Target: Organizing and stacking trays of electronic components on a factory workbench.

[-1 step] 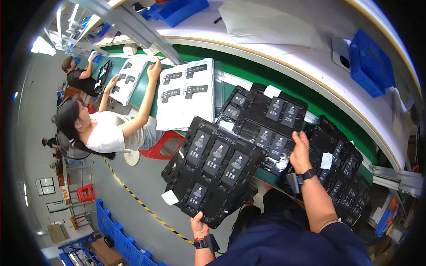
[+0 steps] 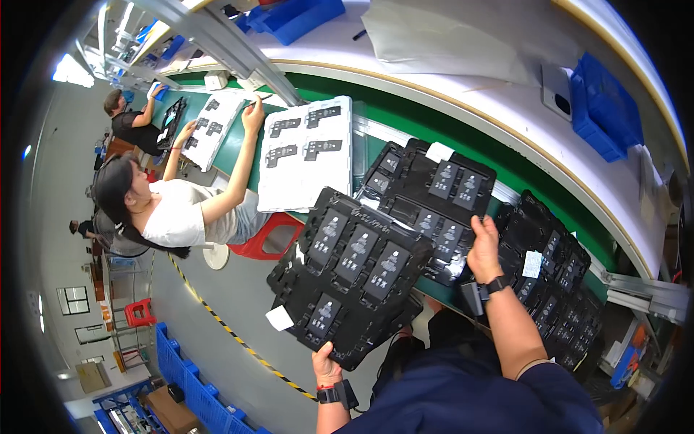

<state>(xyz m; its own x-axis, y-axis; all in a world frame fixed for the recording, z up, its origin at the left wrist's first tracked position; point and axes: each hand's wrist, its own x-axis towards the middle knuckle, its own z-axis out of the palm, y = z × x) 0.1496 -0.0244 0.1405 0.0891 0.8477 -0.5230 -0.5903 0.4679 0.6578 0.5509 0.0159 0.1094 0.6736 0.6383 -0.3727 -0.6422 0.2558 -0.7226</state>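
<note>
My left hand [image 2: 327, 367] is closed on the near edge of a black plastic tray [image 2: 377, 307], thumb on top. This tray is tilted in front of the bench and seems to have another black tray under it. Flat dark battery packs [image 2: 356, 253] lie in its pockets, and a white paper slip [image 2: 279, 318] sticks out at its left edge. At the right edge of a second black tray [image 2: 413, 165] on the bench, my right hand [image 2: 484, 249] is closed, its far fingers partly hidden. That tray also carries battery packs [image 2: 443, 179] and a white slip [image 2: 439, 152].
More black trays [image 2: 531, 228] with packs lie to the right. A white tray [image 2: 307, 173] with several black parts stands at the left, beside a seated co-worker [image 2: 173, 206]. A shelf [image 2: 463, 90] with blue bins [image 2: 607, 108] runs above the green bench. A red stool [image 2: 271, 237] stands below.
My right hand and the tray under it have shifted slightly left. The tray in my left hand has moved a little to the right and away. Both hands keep their hold.
</note>
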